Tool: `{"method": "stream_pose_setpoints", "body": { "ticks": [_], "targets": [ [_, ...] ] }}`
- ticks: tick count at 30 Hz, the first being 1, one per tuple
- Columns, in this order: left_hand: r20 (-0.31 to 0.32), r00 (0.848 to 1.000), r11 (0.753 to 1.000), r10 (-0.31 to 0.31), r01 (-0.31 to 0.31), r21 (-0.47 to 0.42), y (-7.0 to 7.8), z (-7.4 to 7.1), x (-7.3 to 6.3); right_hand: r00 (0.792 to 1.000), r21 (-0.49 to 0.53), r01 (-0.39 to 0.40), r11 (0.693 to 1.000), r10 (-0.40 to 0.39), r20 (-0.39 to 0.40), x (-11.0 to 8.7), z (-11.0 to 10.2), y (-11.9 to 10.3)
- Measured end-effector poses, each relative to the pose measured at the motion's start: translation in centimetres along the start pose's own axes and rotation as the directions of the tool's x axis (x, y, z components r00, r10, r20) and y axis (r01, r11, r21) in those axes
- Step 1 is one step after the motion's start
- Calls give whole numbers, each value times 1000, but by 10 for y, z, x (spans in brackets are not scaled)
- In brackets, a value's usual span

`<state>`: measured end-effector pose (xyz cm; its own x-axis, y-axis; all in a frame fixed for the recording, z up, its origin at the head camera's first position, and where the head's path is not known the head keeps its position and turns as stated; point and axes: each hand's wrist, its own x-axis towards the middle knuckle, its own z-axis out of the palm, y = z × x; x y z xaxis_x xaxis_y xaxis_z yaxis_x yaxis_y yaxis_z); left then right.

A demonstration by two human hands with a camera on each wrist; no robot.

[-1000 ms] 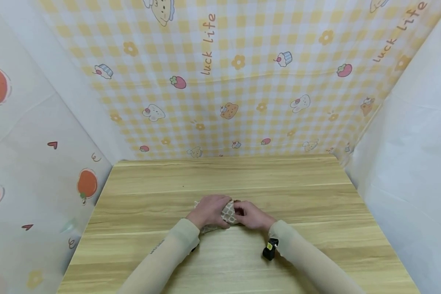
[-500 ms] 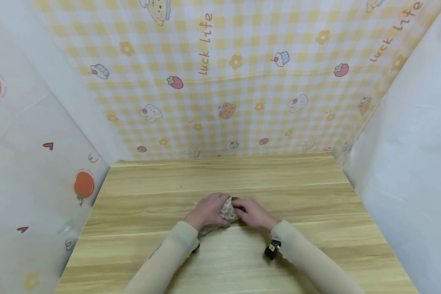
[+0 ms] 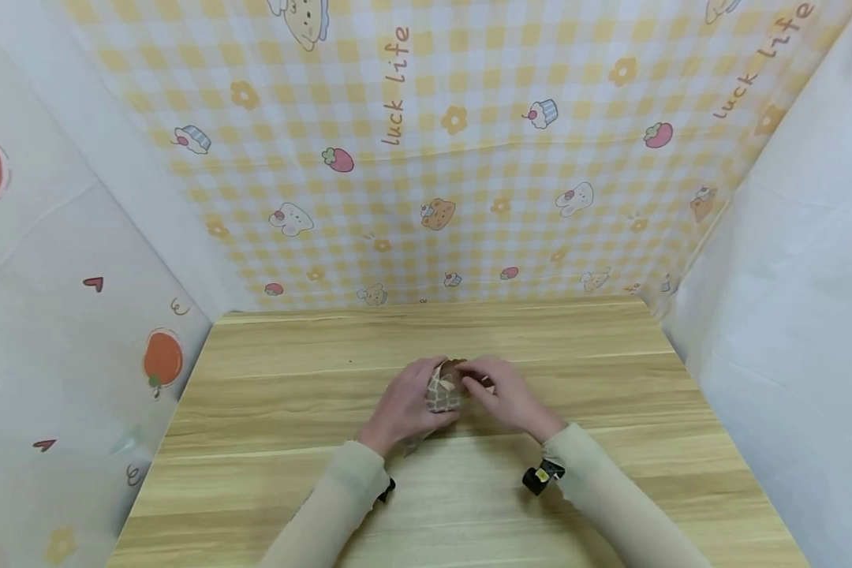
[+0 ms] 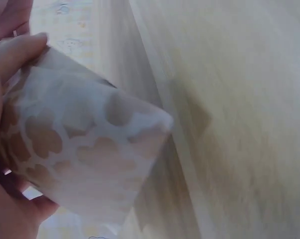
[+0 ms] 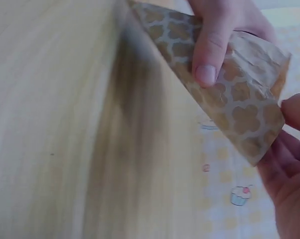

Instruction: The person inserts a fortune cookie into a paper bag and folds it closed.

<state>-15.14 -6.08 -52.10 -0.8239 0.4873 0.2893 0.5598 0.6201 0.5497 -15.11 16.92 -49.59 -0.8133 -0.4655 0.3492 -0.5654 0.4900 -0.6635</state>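
A small brown paper bag with a pale clover-like pattern is held up off the table, tilted, between both hands. My left hand grips its body, with the thumb on the near side in the right wrist view, where the patterned bag looks flattened and creased. At the bag's open end, my right hand pinches the edge between thumb and fingers. Brown inner paper shows there in the head view. The left wrist view shows the bag's other end, slightly blurred. What the bag contains is hidden.
The wood-grain table runs back to a yellow checked cloth hung behind it. White sheets hang at the left and right. A black wrist camera sits at the right cuff.
Both hands and the paper bag have moved forward, away from the body, and the bag has been raised and turned. Its brown opening shows more now. The right hand has shifted slightly right.
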Motion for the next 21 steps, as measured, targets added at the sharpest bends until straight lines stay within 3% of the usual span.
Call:
{"method": "stream_pose_setpoints", "body": {
  "ticks": [2, 6, 8, 10, 13, 15, 19, 21],
  "targets": [
    [-74, 997, 1000, 8, -10, -20, 1, 2, 0, 994, 34, 34, 999, -31, -104, 0, -4, -1],
    [-208, 978, 998, 0, -14, -66, 4, 7, 0, 958, 40, 58, 998, -44, -282, -4, -10, -3],
    [-272, 962, 995, -11, -17, -101, 6, 10, 0, 950, 72, 10, 997, 14, -313, -8, -11, -4],
    [-338, 941, 992, -27, -17, -126, 8, 14, 0, 951, 139, -75, 987, 112, -287, -11, -9, -7],
    [-440, 897, 991, -37, -26, -135, 12, 19, 1, 952, 255, -213, 943, 259, -165, -15, -2, -10],
    [-510, 860, 991, -35, -36, -128, 15, 23, 3, 944, 301, -283, 911, 319, -78, -15, 3, -12],
    [-628, 778, 991, -28, -63, -121, 23, 29, 8, 940, 332, -318, 888, 341, -12, -12, 13, -17],
    [-663, 748, 991, -38, -58, -122, 27, 32, 10, 938, 343, -317, 884, 346, -25, -10, 15, -19]
  ]
}}
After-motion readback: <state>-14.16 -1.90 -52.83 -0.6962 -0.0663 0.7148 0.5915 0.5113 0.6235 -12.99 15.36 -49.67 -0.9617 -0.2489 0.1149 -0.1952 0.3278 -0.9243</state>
